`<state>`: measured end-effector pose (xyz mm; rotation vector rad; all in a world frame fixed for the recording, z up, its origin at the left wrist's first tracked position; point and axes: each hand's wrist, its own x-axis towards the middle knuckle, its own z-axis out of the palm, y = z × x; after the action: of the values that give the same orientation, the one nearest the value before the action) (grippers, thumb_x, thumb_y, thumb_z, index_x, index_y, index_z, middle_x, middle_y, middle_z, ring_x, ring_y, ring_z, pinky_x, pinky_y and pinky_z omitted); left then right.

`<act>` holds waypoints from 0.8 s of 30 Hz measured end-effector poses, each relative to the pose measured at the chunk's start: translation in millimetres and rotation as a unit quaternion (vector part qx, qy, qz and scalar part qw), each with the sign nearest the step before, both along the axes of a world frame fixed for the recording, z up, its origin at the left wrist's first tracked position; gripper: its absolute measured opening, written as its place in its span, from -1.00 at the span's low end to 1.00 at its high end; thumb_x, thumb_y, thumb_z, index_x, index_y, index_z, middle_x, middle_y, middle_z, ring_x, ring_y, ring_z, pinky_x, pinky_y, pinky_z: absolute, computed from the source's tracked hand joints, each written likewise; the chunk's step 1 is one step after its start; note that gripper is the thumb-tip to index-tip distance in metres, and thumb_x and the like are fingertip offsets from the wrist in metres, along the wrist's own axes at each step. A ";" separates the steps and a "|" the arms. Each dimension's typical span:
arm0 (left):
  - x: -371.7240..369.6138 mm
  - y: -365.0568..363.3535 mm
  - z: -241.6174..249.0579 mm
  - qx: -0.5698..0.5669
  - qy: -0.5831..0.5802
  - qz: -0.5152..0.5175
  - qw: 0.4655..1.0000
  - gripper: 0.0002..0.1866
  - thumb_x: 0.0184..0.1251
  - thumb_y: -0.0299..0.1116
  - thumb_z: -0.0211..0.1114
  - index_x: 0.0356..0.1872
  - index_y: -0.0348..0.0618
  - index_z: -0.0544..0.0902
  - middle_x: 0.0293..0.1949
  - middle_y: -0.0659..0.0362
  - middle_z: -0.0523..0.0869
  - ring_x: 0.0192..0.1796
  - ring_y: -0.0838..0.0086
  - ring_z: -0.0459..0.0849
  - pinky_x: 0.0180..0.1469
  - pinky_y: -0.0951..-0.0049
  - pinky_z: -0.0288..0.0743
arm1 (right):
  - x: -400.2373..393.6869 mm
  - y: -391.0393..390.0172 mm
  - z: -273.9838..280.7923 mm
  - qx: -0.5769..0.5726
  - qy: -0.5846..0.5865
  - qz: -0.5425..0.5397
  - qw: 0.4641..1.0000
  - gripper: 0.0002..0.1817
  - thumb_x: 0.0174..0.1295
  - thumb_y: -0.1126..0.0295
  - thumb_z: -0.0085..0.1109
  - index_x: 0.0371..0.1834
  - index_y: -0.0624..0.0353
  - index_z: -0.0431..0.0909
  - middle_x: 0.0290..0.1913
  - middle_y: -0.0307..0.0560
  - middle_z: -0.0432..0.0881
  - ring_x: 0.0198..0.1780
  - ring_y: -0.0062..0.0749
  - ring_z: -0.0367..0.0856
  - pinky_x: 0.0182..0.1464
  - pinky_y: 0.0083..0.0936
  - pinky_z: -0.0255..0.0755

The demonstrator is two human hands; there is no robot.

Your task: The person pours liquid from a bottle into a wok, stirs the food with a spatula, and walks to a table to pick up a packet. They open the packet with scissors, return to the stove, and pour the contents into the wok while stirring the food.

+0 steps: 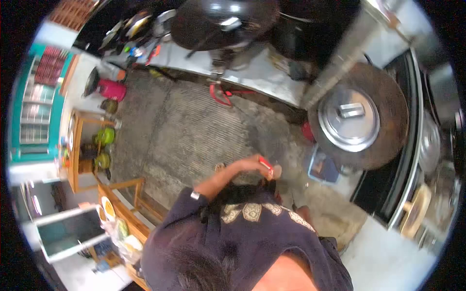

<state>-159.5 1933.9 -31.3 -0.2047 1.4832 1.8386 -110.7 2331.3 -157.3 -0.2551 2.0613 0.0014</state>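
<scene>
A: Left fingers, then. Open or closed?

B: Closed. Grasping, with the left hand (pixel 251 163), a small red thing (pixel 266 164) with a white mark.

A: Held where?

B: Left of the lid (pixel 348 119) and lower in view, well apart from it.

A: Touching anything more?

B: Close by a pale round thing (pixel 277 171), too blurred to name. Possibly touching; cannot tell.

A: And on the right?

B: Cannot make out the right hand past the shirt (pixel 247 228). Cannot tell clenched from released.

A: Farther out, nearest the lid?

B: Lying just under the lid, a broad brown wok (pixel 388 97). Below the lid in view, near the wok's edge, a blue bin (pixel 324 165). Partly hidden left of the lid, a red bucket (pixel 307 132).

A: Up and left of the lid?

B: Along a pale counter (pixel 276 87), a dark wok (pixel 194 29). Hanging at the counter's edge, a red loop (pixel 221 94).

A: Far left of the lid?

B: Across a grey floor (pixel 194 121), a pink bucket (pixel 111 89). Lower down, green tanks (pixel 104 137) beside a wooden shelf (pixel 75 150), then a table (pixel 124 213) with bags (pixel 114 228) on top.
</scene>
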 end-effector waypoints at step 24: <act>470.6 -434.4 47.0 -0.155 0.038 0.788 0.594 -0.78 0.00 -0.38 0.35 -0.34 -0.30 0.64 -0.33 0.15 0.69 -0.22 0.52 0.62 -0.14 0.56 0.44 | 56.6 -785.8 21.4 -0.354 0.066 0.445 0.820 -0.54 -0.14 0.07 0.31 -0.56 0.36 0.53 -0.57 0.21 0.53 -0.47 0.08 0.52 -0.41 -0.22 0.38</act>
<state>311.1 1499.5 15.7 -2.2656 1.7215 2.6901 -54.1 1545.5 -135.9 -1.6989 1.8062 -0.1834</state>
